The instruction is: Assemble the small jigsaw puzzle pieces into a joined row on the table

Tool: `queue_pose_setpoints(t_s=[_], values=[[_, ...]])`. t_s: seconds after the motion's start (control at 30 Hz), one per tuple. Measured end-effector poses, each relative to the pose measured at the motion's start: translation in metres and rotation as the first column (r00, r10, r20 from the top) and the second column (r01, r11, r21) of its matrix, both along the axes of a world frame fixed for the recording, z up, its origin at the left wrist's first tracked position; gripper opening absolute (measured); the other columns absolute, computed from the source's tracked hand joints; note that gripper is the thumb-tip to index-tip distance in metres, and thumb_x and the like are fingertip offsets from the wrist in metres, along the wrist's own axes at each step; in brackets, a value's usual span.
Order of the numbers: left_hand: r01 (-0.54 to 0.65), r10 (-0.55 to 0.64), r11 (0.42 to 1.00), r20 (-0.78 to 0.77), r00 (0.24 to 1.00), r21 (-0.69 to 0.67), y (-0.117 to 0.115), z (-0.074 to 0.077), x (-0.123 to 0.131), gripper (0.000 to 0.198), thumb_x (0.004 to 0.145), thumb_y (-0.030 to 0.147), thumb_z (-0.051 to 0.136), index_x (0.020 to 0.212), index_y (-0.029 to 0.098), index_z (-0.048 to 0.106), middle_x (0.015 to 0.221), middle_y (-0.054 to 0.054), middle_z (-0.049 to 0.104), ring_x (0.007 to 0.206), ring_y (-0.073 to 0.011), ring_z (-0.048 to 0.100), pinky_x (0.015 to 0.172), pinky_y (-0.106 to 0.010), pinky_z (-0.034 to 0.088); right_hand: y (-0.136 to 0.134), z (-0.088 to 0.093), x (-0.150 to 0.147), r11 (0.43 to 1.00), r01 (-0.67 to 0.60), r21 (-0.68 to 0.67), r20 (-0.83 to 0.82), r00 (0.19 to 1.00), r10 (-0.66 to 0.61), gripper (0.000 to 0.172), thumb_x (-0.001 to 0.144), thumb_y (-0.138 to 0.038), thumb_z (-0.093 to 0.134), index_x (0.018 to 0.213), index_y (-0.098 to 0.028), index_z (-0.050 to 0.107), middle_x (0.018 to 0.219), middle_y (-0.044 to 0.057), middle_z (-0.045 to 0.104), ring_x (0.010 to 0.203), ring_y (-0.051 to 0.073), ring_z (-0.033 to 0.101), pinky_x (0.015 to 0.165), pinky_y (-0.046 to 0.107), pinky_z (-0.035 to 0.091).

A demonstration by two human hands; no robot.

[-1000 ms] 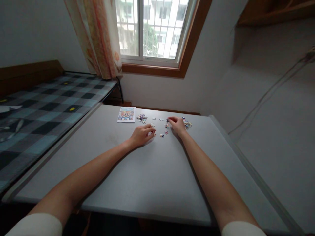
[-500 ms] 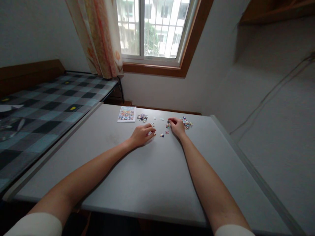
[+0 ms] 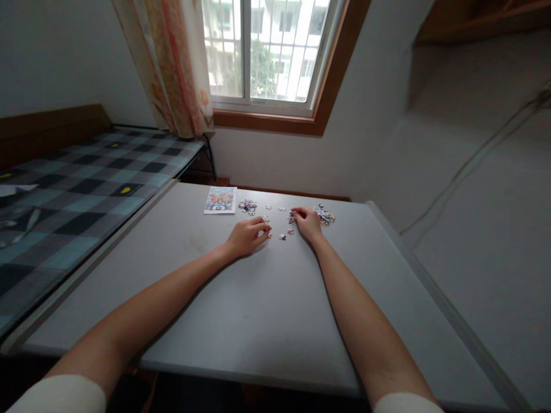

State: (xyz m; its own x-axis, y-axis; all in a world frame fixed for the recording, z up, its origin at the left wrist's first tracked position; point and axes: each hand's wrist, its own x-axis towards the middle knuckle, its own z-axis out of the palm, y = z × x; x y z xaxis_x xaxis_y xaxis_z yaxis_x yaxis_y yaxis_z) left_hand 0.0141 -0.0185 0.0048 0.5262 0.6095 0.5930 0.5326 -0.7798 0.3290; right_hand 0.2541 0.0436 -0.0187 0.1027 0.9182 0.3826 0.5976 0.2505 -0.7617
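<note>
My left hand (image 3: 247,235) rests on the grey table (image 3: 258,310), fingers curled and pinched on a small puzzle piece at its tips. To its right, my right hand (image 3: 307,221) is curled too, its fingertips pinching a puzzle piece beside a few loose ones (image 3: 284,234). A pile of colourful puzzle pieces (image 3: 325,215) lies just right of that hand, and a smaller pile (image 3: 248,206) lies beyond the left hand. A printed picture card (image 3: 221,199) lies flat at the far left of the pieces.
A bed with a checked blue and black cover (image 3: 77,195) runs along the table's left edge. A window (image 3: 267,51) with a patterned curtain (image 3: 172,63) is beyond the table. A white wall (image 3: 482,189) stands close on the right.
My right hand has drawn slightly left and nearer, away from the right pile. My left hand has hardly moved.
</note>
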Motion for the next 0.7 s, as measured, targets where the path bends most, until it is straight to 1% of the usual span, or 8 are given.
queue_pose_setpoints(t_s=[0.2,0.47,0.6,0.7], values=[[0.000,0.000,1.000,0.006,1.000,-0.002,0.0005,-0.0009,-0.0001,0.015,0.089,0.022,0.055,0.089,0.017,0.069,0.085,-0.002,0.065,0.056,-0.0059,0.053,0.060,-0.020,0.043,-0.0001,-0.0002,-0.0018,1.000,0.024,0.003,0.056,0.998,-0.024,0.024,0.078,-0.025,0.055,0.087,-0.015,0.075,0.080,0.007,0.073,0.069,0.017,0.061,0.071,0.031,0.049],[-0.001,0.001,1.000,0.007,1.000,-0.003,-0.0006,0.0016,0.0000,0.016,0.090,0.022,0.054,0.089,0.017,0.069,0.084,-0.002,0.065,0.055,-0.0060,0.053,0.059,-0.019,0.043,0.0021,-0.0034,-0.0008,0.998,0.047,0.037,0.151,0.987,-0.052,0.021,0.077,-0.018,0.055,0.086,-0.016,0.074,0.084,0.008,0.072,0.073,0.017,0.062,0.083,0.034,0.050],[0.001,-0.001,1.000,0.012,1.000,-0.006,-0.0008,0.0018,0.0000,0.016,0.090,0.022,0.054,0.089,0.017,0.069,0.084,-0.002,0.064,0.056,-0.0058,0.053,0.059,-0.019,0.043,0.0029,-0.0058,0.0005,0.996,0.057,0.068,0.120,0.991,-0.065,0.023,0.076,-0.017,0.054,0.089,-0.015,0.074,0.086,0.008,0.069,0.070,0.016,0.061,0.083,0.034,0.051],[0.002,-0.002,1.000,0.008,1.000,-0.010,-0.0007,0.0017,0.0002,0.016,0.090,0.022,0.054,0.089,0.017,0.069,0.084,-0.002,0.064,0.056,-0.0059,0.053,0.059,-0.019,0.043,0.0017,-0.0054,0.0005,0.995,0.060,0.081,0.103,0.992,-0.068,0.021,0.076,-0.017,0.054,0.084,-0.016,0.073,0.084,0.007,0.068,0.068,0.015,0.059,0.081,0.034,0.051]])
